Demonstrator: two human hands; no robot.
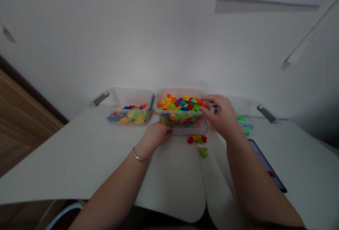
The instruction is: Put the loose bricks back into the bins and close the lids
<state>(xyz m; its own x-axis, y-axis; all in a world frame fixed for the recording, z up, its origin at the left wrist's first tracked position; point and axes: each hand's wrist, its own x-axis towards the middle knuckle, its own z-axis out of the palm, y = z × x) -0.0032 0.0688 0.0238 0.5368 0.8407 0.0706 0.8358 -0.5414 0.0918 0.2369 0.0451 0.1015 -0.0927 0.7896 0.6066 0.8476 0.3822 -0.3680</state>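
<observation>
A clear plastic box (182,120) full of small coloured bricks (182,103) stands at the back centre, on a clear lid (189,130). My right hand (221,114) is at the box's right end, thumb and fingers apart around an orange brick (203,104) at the edge; whether it grips the brick is hard to tell. My left hand (156,134) rests by the box's front left corner with its fingers curled; what they hold, if anything, is hidden. In front of the box lie joined red and yellow bricks (196,138), a cream piece (201,146) and a green piece (203,153).
To the left is another clear box (129,120) of coloured pieces. A third clear box (245,112) with green and blue pieces sits behind my right hand. A phone or tablet (266,166) lies beside my right forearm. The white table (79,159) meets a wall (169,39).
</observation>
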